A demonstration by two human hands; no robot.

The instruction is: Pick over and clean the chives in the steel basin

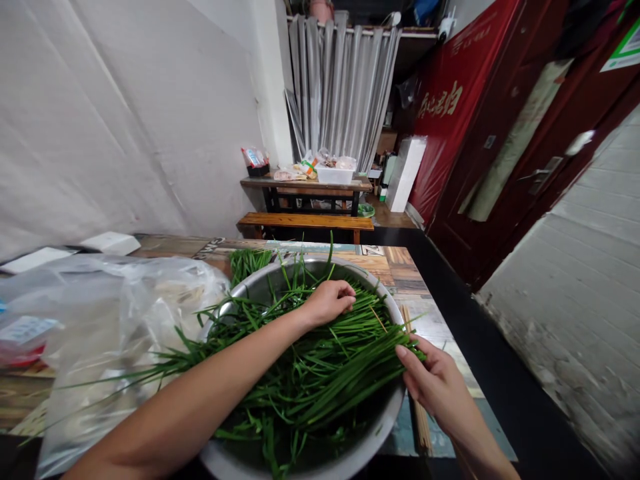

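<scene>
A large metal basin (395, 393) full of long green garlic chives (320, 373) stands on the table in front of me. My right hand (434, 375) is closed round the stem ends of a bunch of chives at the basin's right rim. The leaves of that bunch trail left into the basin. Above the pile, my left hand (327, 302) has its fingers curled in; whether anything is between them is hidden. One thin bamboo skewer (379, 319) lies on the chives between both hands. A bundle of bamboo skewers (421, 427) rests on the table, partly behind my right hand.
Clear plastic bags (125, 320) cover the table's left side. More chives (247, 263) lie behind the basin. Farther back are a wooden bench (305, 221) and a second table with a white tub (335, 175). A dark red door (525, 147) stands on the right.
</scene>
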